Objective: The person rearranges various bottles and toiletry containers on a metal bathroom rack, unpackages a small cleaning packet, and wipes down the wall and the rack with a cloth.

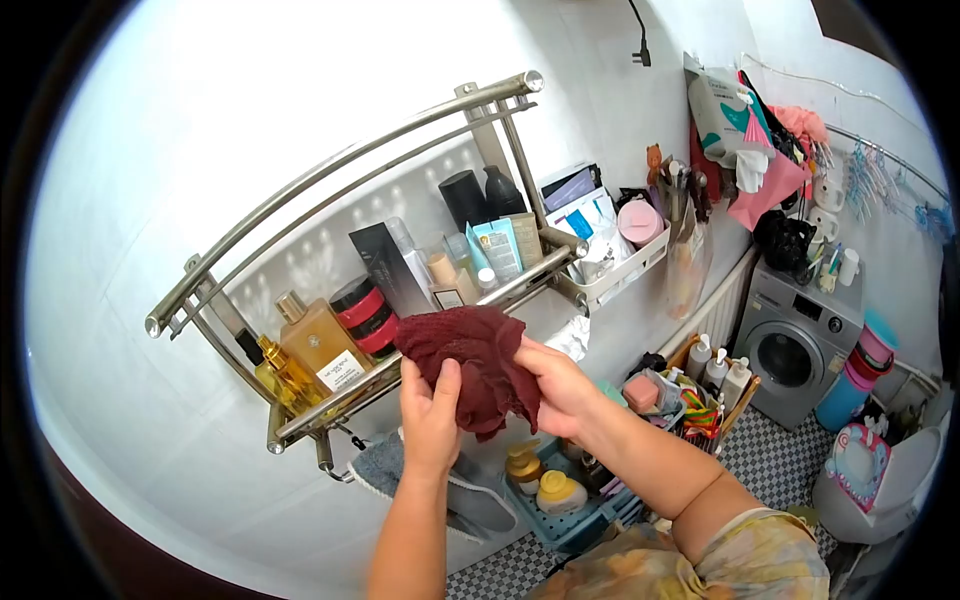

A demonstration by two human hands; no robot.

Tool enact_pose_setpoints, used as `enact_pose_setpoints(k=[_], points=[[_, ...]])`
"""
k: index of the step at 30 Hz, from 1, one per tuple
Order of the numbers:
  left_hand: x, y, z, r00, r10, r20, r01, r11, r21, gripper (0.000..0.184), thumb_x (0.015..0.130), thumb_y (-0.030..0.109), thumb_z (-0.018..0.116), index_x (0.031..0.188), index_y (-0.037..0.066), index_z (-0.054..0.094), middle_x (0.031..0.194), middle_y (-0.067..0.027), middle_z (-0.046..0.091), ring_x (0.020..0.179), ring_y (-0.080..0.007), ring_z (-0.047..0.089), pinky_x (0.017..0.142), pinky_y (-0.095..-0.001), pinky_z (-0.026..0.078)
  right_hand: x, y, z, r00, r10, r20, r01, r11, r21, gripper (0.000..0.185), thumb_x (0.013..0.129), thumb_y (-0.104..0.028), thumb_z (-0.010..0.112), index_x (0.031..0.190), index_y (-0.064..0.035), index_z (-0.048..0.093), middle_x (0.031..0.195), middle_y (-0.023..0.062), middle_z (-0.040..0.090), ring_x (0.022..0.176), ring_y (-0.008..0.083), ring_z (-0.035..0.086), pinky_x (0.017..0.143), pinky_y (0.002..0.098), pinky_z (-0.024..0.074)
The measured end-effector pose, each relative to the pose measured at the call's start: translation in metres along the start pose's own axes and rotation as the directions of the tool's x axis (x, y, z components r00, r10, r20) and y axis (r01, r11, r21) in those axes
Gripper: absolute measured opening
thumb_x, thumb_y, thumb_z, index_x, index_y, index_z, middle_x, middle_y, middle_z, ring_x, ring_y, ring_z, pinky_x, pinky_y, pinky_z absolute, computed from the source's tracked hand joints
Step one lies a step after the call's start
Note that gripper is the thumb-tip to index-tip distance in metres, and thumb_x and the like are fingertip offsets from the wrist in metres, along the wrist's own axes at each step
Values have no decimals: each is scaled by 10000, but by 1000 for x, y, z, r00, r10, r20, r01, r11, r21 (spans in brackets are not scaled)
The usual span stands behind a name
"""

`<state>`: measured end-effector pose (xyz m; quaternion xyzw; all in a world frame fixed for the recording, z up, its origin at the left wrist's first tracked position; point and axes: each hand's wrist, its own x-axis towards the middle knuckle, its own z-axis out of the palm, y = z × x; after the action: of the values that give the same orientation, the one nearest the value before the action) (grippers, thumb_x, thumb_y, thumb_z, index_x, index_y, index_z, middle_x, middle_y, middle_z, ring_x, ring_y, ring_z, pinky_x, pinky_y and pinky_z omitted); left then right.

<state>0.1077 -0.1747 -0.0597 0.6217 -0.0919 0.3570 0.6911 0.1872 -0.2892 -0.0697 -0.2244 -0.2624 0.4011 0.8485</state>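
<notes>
A crumpled dark red cloth (470, 360) is held up in front of the metal wall shelf (350, 155). My left hand (432, 405) grips its lower left side, with the thumb pressed on the front. On the right edge, my right hand (555, 385) pinches the fabric; some of its fingers are hidden behind it. Just behind the cloth on the shelf stand a skin-toned bottle (448, 280), red and black stacked jars (365, 315) and an amber perfume bottle (322, 340). Below hang grey slippers (480, 500).
A white bin of toiletries (640, 262) is fixed right of the shelf. Beneath my arms sits a blue basket (560, 525) with bottles. Farther right are a washing machine (790, 340), a toilet (880, 490) and hanging bags (735, 120). A plug (642, 55) dangles above.
</notes>
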Motion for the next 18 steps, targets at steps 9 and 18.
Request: enact_pose_setpoints(k=[9, 18], points=[[11, -4, 20, 934, 321, 157, -345, 695, 631, 606, 750, 55, 563, 1304, -3, 324, 1294, -191, 391, 1195, -283, 405, 1015, -387, 297, -4, 17, 9, 920, -368, 133, 389, 894, -221, 623, 907, -163, 515, 1415, -104, 159, 1359, 80, 324, 1259, 164, 304, 1041, 317, 259], [34, 84, 0, 842, 485, 235, -414, 303, 858, 597, 769, 59, 568, 1325, 11, 357, 1353, -151, 382, 1269, -278, 344, 1062, -371, 240, 49, -72, 9, 558, -786, 266, 704, 279, -653, 723, 793, -201, 666, 1370, -52, 257, 1212, 117, 444, 1136, 189, 438, 985, 335, 347]])
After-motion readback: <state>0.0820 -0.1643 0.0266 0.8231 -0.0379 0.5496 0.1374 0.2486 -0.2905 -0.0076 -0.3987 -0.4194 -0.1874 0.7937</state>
